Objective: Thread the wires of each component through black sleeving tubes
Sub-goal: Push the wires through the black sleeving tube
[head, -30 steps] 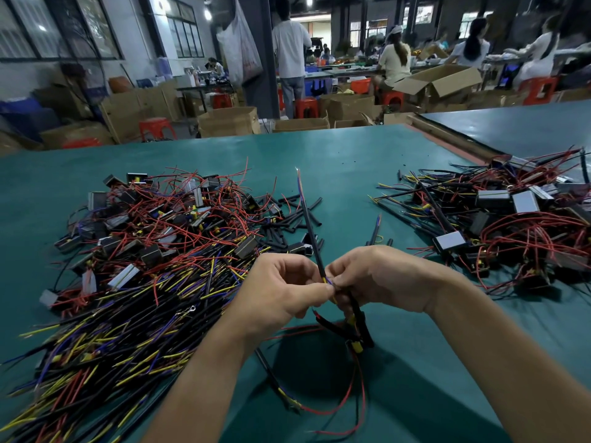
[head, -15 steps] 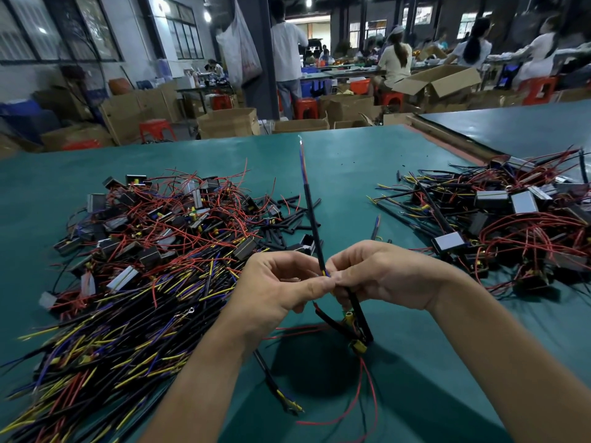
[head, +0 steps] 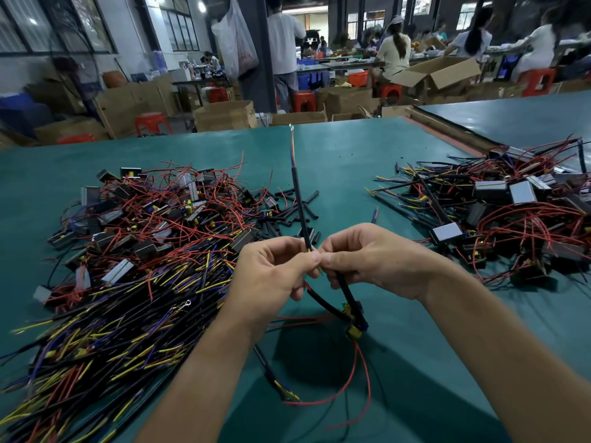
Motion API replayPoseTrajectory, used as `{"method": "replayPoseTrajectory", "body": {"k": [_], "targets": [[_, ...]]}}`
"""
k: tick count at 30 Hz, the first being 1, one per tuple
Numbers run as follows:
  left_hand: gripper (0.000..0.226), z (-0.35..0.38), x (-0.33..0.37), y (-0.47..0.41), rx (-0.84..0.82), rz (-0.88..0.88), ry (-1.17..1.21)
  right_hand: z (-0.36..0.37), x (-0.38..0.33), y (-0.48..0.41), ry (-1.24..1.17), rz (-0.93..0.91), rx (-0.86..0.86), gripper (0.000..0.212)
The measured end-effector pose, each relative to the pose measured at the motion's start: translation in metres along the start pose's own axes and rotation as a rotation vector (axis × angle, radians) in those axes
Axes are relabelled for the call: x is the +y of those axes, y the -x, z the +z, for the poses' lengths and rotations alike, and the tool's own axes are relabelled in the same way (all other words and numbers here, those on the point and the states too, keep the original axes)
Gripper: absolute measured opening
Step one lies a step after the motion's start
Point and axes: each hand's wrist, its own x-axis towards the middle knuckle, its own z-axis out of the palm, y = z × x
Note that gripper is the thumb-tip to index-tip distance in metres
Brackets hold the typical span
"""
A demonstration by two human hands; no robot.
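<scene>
Two hands are meeting above the tabletop [head: 335, 148]: left hand [head: 271, 276] fingers [head: 307, 261] are pinching the lower end of the black sleeving tube [head: 299, 199], right hand [head: 374, 263] fingers are gripping the wires [head: 347, 294] beneath, the component [head: 355, 326] dangling below.

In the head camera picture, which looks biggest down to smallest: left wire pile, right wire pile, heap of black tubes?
1. Left wire pile, biggest, though nearest the camera.
2. Right wire pile, cut off at the edge.
3. Heap of black tubes, smallest.
</scene>
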Motion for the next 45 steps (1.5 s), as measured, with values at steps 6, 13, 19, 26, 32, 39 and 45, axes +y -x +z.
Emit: {"method": "replayPoseTrajectory", "body": {"k": [6, 13, 19, 26, 32, 39, 45], "targets": [[0.01, -0.004, 0.002, -0.001, 0.028, -0.099, 0.056, -0.001, -0.001, 0.001, -0.058, 0.055, -0.005, 0.015], [0.018, -0.006, 0.001, -0.001, -0.025, -0.19, 0.101, -0.002, -0.001, 0.002, -0.081, 0.034, -0.053, 0.006], [0.015, -0.005, 0.005, 0.001, -0.032, -0.141, 0.086, 0.005, 0.002, -0.002, 0.191, -0.134, 0.05, 0.013], [0.03, -0.004, 0.008, 0.001, 0.026, -0.036, -0.007, 0.012, 0.001, -0.005, 0.25, -0.164, 0.131, 0.016], [0.028, -0.005, 0.009, -0.001, 0.075, -0.123, 0.11, 0.001, -0.002, 0.006, 0.313, 0.041, -0.159, 0.015], [0.028, -0.006, 0.01, -0.001, 0.07, -0.152, 0.146, 0.002, 0.0, 0.005, 0.397, 0.031, -0.177, 0.015], [0.014, -0.007, 0.01, -0.001, 0.111, -0.136, 0.158, 0.001, 0.001, 0.002, 0.354, -0.04, -0.038, 0.012]]}}
